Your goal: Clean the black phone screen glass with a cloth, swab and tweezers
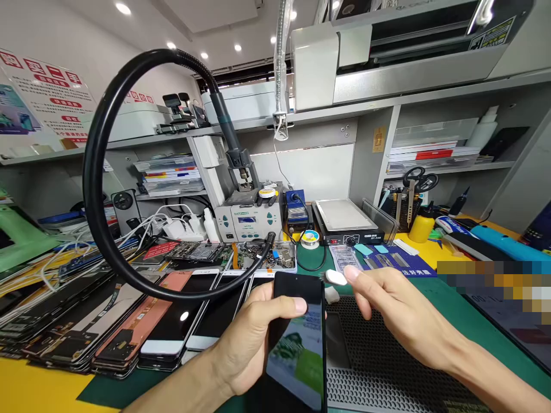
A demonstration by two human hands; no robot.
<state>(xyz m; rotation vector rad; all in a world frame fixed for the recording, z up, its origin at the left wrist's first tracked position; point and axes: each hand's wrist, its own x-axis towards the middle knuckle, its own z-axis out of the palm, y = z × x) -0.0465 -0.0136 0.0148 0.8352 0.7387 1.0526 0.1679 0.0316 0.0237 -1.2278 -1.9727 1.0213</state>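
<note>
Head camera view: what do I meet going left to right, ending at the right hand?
Pinkish panel → white-edged phone screen → black smartphone in the left hand → small white object → right hand.

Phone (297,355) before the station (253,221), phone stacks (174,321) left, hot plate (344,215) behind right, scissors (427,182) seemingly in holder (404,213)

Left hand (252,338) and right hand (398,312), both bare. Thumbnails (300,304) look short. Forearms (185,390) bare too, uncovered right out to frame edge.
</note>
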